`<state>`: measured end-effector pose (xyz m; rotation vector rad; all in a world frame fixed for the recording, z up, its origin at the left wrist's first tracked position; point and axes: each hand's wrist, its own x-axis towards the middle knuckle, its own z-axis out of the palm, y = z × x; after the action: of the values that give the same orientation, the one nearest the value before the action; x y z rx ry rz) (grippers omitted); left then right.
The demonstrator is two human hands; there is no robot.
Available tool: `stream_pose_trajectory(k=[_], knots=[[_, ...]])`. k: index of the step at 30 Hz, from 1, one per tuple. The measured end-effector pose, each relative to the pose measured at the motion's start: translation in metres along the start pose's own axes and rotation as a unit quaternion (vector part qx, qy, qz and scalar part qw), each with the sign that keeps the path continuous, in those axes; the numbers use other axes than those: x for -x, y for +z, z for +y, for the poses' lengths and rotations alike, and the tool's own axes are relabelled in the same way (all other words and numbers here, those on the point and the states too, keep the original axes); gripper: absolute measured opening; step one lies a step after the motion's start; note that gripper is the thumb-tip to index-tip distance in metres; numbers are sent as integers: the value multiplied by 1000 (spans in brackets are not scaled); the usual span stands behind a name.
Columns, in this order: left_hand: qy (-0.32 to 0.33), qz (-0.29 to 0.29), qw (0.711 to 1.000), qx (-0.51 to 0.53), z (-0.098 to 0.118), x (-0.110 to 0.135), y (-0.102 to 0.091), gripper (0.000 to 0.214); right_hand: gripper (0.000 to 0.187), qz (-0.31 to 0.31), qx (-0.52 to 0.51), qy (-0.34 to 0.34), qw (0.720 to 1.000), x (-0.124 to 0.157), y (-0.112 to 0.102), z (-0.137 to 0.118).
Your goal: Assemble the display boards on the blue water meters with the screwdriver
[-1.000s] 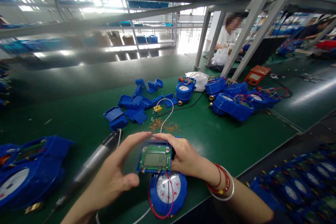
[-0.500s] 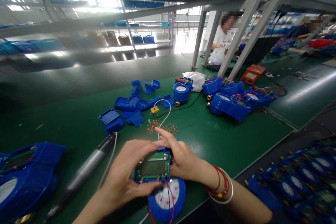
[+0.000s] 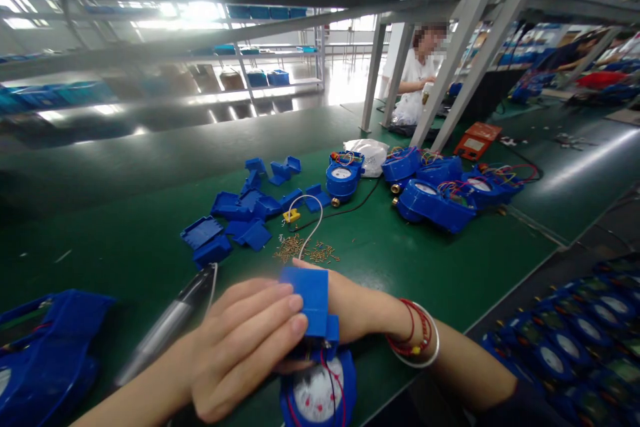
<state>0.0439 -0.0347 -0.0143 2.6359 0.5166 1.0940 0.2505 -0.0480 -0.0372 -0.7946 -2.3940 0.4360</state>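
Note:
A blue water meter point(image 3: 287, 397) with a round white dial lies on the bench in front of me, red and black wires crossing the dial. Above the dial a plain blue plastic face of its box point(image 3: 313, 297) is turned toward me; no circuit board shows. Closed over the left side of this box is my left hand point(image 3: 245, 340), its fingers pressed together on the blue face. My right hand point(image 3: 353, 307) grips the far right side of the box, its fingers mostly hidden behind it.
Loose brass screws point(image 3: 323, 253) and blue plastic covers point(image 3: 240, 207) lie beyond my hands. An electric screwdriver point(image 3: 167, 323) and another meter point(image 3: 50, 360) are left. More meters point(image 3: 435, 203) sit right, with rows of them point(image 3: 565, 347) lower. A co-worker point(image 3: 420, 67) sits beyond the shelf posts.
The circuit board with its display, facing me before, is now out of sight, with a plain blue face in its place. My left hand has moved over that face.

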Motion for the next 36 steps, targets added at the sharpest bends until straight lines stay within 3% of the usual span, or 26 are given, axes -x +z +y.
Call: stream_pose_trajectory(k=[3,6,11,16,21,29,34,36], knots=[[78,19,996,-48,-36,-5,1,72,21,82,-30,88,992,6,2,-9],[26,26,999,-40,-52,-3,7,75,8,164,-15,178,970,18,8,-28],[-86,26,991,100,-38,4,26,61,16,246,7,192,950,34,24,-58],[-148,-47,971,179,-25,-4,37,52,32,318,40,162,933,50,41,-66],[-208,-102,956,181,-22,-11,39,46,40,321,41,158,933,60,53,-64],[-217,-106,966,93,-16,-5,46,44,32,308,3,195,931,68,49,-63],[-207,-99,972,50,-17,2,51,46,19,384,-4,280,880,74,40,-65],[-200,-99,974,36,-19,2,52,47,19,391,-57,327,858,75,32,-65]])
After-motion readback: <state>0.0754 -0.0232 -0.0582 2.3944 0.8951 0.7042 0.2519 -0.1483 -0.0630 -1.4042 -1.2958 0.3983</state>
